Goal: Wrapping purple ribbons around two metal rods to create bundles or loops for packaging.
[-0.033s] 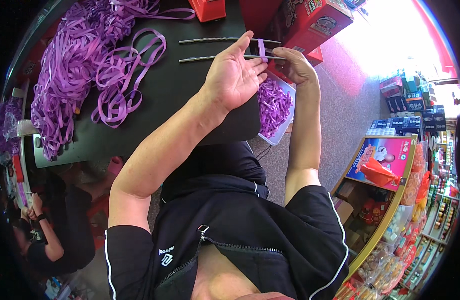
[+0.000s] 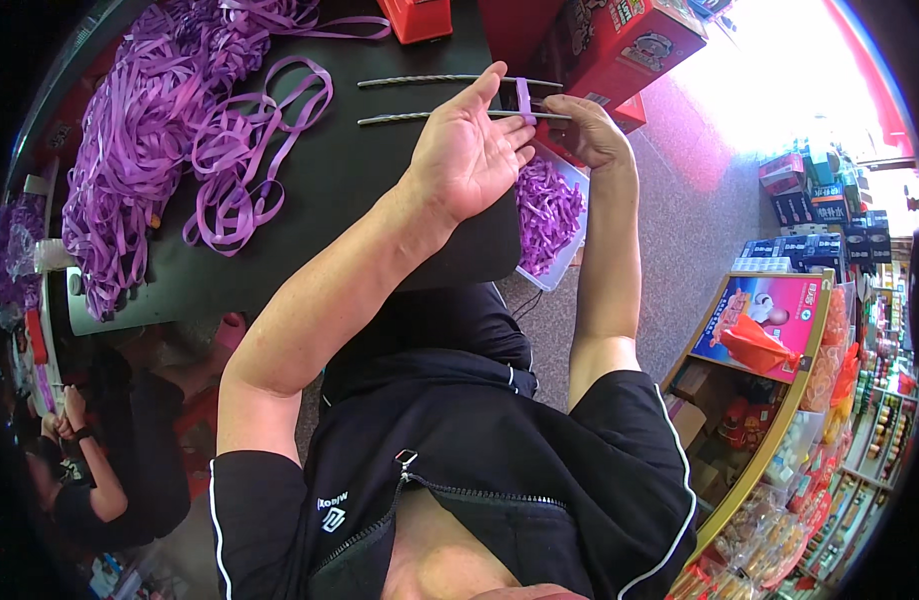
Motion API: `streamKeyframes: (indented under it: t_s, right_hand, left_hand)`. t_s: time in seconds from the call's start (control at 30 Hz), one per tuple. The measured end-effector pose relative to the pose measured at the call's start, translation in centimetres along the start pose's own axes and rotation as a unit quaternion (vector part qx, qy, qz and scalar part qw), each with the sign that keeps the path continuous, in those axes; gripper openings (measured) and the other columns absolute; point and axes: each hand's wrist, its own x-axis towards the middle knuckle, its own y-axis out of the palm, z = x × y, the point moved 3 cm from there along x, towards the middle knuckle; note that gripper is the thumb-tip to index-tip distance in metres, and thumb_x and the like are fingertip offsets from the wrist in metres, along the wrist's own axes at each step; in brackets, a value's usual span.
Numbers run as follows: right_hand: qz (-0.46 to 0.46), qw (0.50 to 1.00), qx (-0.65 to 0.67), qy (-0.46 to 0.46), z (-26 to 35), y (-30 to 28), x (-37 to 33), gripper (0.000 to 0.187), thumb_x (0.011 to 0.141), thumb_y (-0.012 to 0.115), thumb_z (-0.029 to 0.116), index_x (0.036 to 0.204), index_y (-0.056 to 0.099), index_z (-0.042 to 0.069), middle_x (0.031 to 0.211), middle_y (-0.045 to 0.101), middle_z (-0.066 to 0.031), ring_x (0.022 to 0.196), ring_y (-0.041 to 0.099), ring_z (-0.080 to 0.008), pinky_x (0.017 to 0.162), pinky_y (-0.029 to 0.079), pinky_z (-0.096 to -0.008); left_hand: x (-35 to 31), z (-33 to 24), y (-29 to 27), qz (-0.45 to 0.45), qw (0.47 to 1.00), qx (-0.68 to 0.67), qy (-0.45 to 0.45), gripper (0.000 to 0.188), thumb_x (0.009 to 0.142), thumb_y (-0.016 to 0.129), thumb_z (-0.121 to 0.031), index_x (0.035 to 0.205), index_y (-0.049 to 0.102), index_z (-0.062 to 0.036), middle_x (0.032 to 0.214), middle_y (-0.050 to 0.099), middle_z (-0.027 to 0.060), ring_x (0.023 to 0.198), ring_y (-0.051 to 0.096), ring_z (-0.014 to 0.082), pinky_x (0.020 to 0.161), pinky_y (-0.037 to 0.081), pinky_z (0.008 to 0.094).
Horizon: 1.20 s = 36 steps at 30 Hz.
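Two thin twisted metal rods [image 2: 405, 117] lie side by side over the dark table's right end, with a short band of purple ribbon [image 2: 524, 98] around both. My left hand [image 2: 467, 150] is palm up with its fingers stretched out; the fingertips reach the lower rod and the band's lower end. At the rods' right ends, the thumb and fingers of my right hand [image 2: 592, 128] are pressed together beside the band. What they pinch is hidden. Below the rods, a white bin [image 2: 547, 280] holds many short purple ribbon pieces [image 2: 548, 215].
A big tangled heap of purple ribbon [image 2: 145, 140] covers the left of the black tabletop [image 2: 380, 220]. A red object [image 2: 420, 18] stands at its far edge, red boxes [image 2: 630, 50] beyond. Another person [image 2: 110, 470] works at lower left. A display cabinet [image 2: 750, 400] stands at right.
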Motion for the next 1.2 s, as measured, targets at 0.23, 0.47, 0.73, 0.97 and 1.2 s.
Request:
streamKeyframes:
  t_s: [0.23, 0.47, 0.73, 0.97, 1.2]
  right_hand:
    - [0.084, 0.994, 0.057, 0.039, -2.8, 2.2, 1.8, 0.022, 0.083, 0.067, 0.019, 0.098, 0.066, 0.003, 0.085, 0.067, -0.005, 0.073, 0.063, -0.014, 0.067, 0.051, -0.0274]
    - [0.196, 0.958, 0.209, 0.018, -4.1, 4.6, 2.6, 0.022, 0.083, 0.069, 0.018, 0.097, 0.062, 0.003, 0.084, 0.066, -0.0068, 0.072, 0.065, -0.0141, 0.064, 0.054, -0.0251]
    - [0.222, 0.921, 0.321, 0.003, -6.0, 4.8, 2.7, 0.015, 0.085, 0.065, 0.011, 0.098, 0.061, 0.005, 0.084, 0.066, -0.0045, 0.068, 0.065, -0.0143, 0.063, 0.055, -0.0269]
    - [0.034, 0.997, 0.05, 0.039, -3.3, 1.0, -0.3, 0.019, 0.088, 0.062, 0.019, 0.097, 0.065, 0.003, 0.079, 0.063, -0.0045, 0.069, 0.058, -0.0096, 0.059, 0.046, -0.0229]
    - [-0.207, 0.874, -0.37, -0.237, 5.4, 5.6, -5.2, 0.034, 0.079, 0.07, 0.033, 0.086, 0.069, 0.0, 0.071, 0.065, -0.0059, 0.061, 0.058, -0.014, 0.058, 0.044, -0.0289]
  left_hand:
    - [0.0, 0.1, 0.1, -0.007, 1.0, -0.013, -0.001, 0.055, 0.095, 0.047, -0.031, 0.144, 0.025, -0.0192, 0.147, -0.008, 0.0355, 0.14, -0.006, 0.0424, 0.113, -0.003, 0.0477]
    - [0.1, -0.1, 0.0, -0.008, 1.0, -0.015, 0.005, 0.056, 0.095, 0.047, -0.031, 0.145, 0.024, -0.0188, 0.147, -0.007, 0.0351, 0.14, -0.005, 0.0427, 0.113, -0.002, 0.0471]
    - [0.1, -0.1, -0.1, -0.007, 1.0, -0.022, 0.002, 0.055, 0.096, 0.045, -0.03, 0.145, 0.023, -0.0183, 0.147, -0.008, 0.0346, 0.14, -0.004, 0.0423, 0.114, -0.002, 0.0468]
    - [0.0, 0.0, 0.2, -0.011, 1.0, -0.017, 0.002, 0.058, 0.096, 0.046, -0.032, 0.146, 0.02, -0.0188, 0.147, -0.007, 0.0351, 0.14, -0.005, 0.0419, 0.114, -0.001, 0.0472]
    - [-0.2, -0.2, -0.1, -0.008, 1.0, -0.003, -0.001, 0.064, 0.095, 0.044, -0.037, 0.147, 0.013, -0.0187, 0.147, -0.004, 0.0351, 0.14, -0.002, 0.0423, 0.113, -0.002, 0.0477]
